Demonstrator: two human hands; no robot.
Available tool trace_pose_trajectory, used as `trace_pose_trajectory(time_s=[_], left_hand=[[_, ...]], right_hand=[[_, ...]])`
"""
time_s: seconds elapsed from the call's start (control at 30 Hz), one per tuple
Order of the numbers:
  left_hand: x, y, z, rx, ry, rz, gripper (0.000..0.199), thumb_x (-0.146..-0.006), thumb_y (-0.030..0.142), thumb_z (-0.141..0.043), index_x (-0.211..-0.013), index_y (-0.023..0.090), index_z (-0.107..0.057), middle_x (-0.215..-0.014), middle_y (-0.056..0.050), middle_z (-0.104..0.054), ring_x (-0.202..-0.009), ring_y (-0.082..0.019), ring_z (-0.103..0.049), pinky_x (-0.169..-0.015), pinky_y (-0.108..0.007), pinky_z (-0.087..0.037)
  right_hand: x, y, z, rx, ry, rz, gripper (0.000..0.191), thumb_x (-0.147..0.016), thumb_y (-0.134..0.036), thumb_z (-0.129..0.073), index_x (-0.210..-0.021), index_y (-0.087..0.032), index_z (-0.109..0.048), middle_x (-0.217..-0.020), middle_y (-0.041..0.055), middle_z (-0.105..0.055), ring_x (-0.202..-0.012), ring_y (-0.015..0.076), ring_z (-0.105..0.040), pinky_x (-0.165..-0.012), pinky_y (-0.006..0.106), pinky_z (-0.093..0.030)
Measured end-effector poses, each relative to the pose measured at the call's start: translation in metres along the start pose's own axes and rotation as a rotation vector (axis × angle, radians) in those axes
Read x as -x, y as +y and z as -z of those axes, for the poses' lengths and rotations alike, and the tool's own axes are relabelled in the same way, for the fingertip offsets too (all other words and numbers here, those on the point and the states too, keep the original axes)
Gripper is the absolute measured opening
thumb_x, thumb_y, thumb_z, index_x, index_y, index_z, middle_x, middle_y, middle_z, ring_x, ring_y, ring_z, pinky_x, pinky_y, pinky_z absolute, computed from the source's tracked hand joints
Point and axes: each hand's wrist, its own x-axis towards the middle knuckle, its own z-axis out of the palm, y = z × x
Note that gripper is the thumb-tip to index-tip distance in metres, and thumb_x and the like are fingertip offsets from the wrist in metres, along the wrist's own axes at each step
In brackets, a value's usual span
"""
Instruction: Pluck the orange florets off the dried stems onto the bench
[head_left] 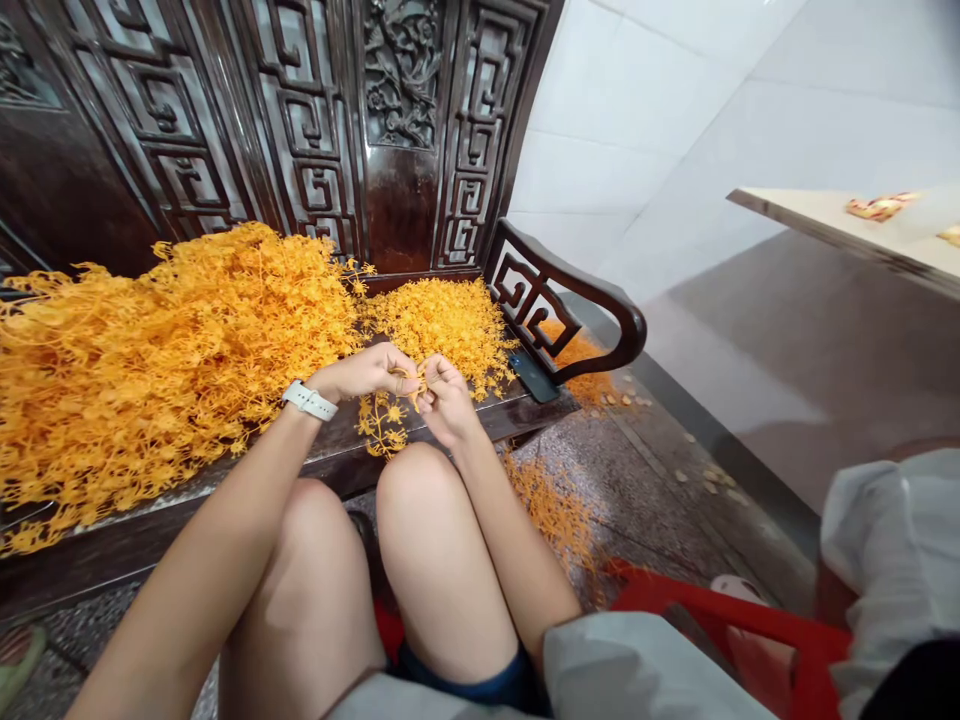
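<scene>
Carved wooden bench | left grip, right grip | both pinched on orange sprig

A thin, many-branched orange sprig, drooping just beside a large heap of like sprigs

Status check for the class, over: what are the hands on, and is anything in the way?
Left hand, right hand: pinching orange sprig above bench. Sprig pile beside them. Phone off to the right, clear of the hands.
</scene>
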Motion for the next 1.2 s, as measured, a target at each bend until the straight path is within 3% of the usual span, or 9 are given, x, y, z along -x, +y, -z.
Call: trace_pose_trajectory(time_s=[0.23,0.33,0.5,0.63,0.77,0.87,1.0,1.1,1.2], left_hand=[[0.001,0.014,-0.002,0.041,-0.034,-0.046,0.051,-0.079,0.061,-0.082,-0.06,0.015,-0.072,-0.053,-0.001,-0.053,-0.052,-0.011,-0.039,-0.054,-0.027,-0.029],[0.004,0.009,-0.002,0.102,-0.016,-0.074,0.051,-0.077,0.063,-0.083,-0.059,0.016,-0.073,-0.052,-0.002,-0.054,-0.052,-0.012,-0.04,-0.056,-0.029,-0.031],[0.018,0.0,0.0,0.298,-0.014,-0.173,0.05,-0.077,0.066,-0.082,-0.061,0.019,-0.078,-0.051,-0.005,-0.052,-0.058,-0.016,-0.041,-0.061,-0.034,-0.031],[0.019,-0.005,0.002,0.329,0.19,-0.068,0.047,-0.075,0.064,-0.086,-0.068,0.018,-0.079,-0.055,-0.003,-0.052,-0.057,-0.014,-0.04,-0.059,-0.032,-0.028],[0.01,-0.017,0.005,0.272,0.458,0.1,0.048,-0.075,0.064,-0.086,-0.077,0.017,-0.079,-0.059,0.0,-0.052,-0.057,-0.012,-0.04,-0.059,-0.029,-0.03],[0.003,-0.028,0.008,0.28,0.617,0.109,0.05,-0.075,0.065,-0.086,-0.071,0.018,-0.072,-0.059,0.002,-0.049,-0.059,-0.012,-0.041,-0.061,-0.028,-0.031],[-0.001,-0.039,0.012,0.281,0.725,0.084,0.055,-0.075,0.072,-0.082,-0.069,0.018,-0.071,-0.06,0.001,-0.05,-0.064,-0.014,-0.044,-0.068,-0.028,-0.036],[-0.002,-0.041,0.013,0.294,0.778,0.121,0.058,-0.076,0.074,-0.079,-0.085,0.017,-0.08,-0.07,-0.003,-0.061,-0.072,-0.017,-0.05,-0.071,-0.029,-0.038],[-0.002,-0.034,0.013,0.346,0.834,0.129,0.06,-0.08,0.072,-0.077,-0.105,0.018,-0.084,-0.087,-0.007,-0.071,-0.083,-0.02,-0.057,-0.073,-0.029,-0.04]], right_hand=[[0.004,0.0,-0.008,-0.255,-0.067,-0.066,0.023,-0.079,-0.008,-0.072,-0.075,-0.018,-0.051,-0.076,-0.0043,-0.051,-0.051,0.0041,-0.026,-0.044,0.013,-0.027],[0.003,-0.004,-0.009,-0.297,-0.093,-0.058,0.024,-0.079,-0.009,-0.071,-0.075,-0.019,-0.05,-0.072,-0.0044,-0.048,-0.052,0.0062,-0.02,-0.043,0.013,-0.024],[0.014,-0.03,0.009,-0.424,-0.187,0.16,0.041,-0.086,-0.029,-0.082,-0.074,-0.023,-0.043,-0.06,-0.0078,-0.024,-0.053,0.0104,-0.015,-0.04,0.013,-0.017],[0.022,-0.044,0.011,-0.191,-0.184,0.03,0.037,-0.093,-0.047,-0.075,-0.079,-0.027,-0.048,-0.058,-0.0064,-0.031,-0.053,0.0131,-0.027,-0.042,0.017,-0.027],[0.006,-0.045,-0.013,-0.084,-0.04,-0.051,0.026,-0.093,-0.048,-0.073,-0.092,-0.027,-0.058,-0.063,-0.0041,-0.047,-0.057,0.0136,-0.041,-0.046,0.02,-0.036],[-0.01,-0.045,-0.025,-0.067,0.017,-0.056,0.023,-0.092,-0.045,-0.074,-0.097,-0.026,-0.062,-0.067,-0.0033,-0.054,-0.058,0.0129,-0.046,-0.048,0.02,-0.038],[-0.026,-0.039,-0.022,-0.068,0.117,-0.06,0.02,-0.088,-0.037,-0.074,-0.099,-0.023,-0.066,-0.071,-0.003,-0.061,-0.056,0.0103,-0.048,-0.048,0.02,-0.039],[-0.034,-0.028,-0.014,-0.073,0.181,-0.067,0.018,-0.082,-0.028,-0.073,-0.097,-0.019,-0.07,-0.075,-0.0031,-0.063,-0.054,0.0071,-0.047,-0.048,0.019,-0.036],[-0.037,-0.02,-0.008,0.06,0.246,0.035,0.019,-0.08,-0.026,-0.074,-0.096,-0.018,-0.072,-0.076,-0.0032,-0.062,-0.055,0.0064,-0.047,-0.049,0.019,-0.035]])
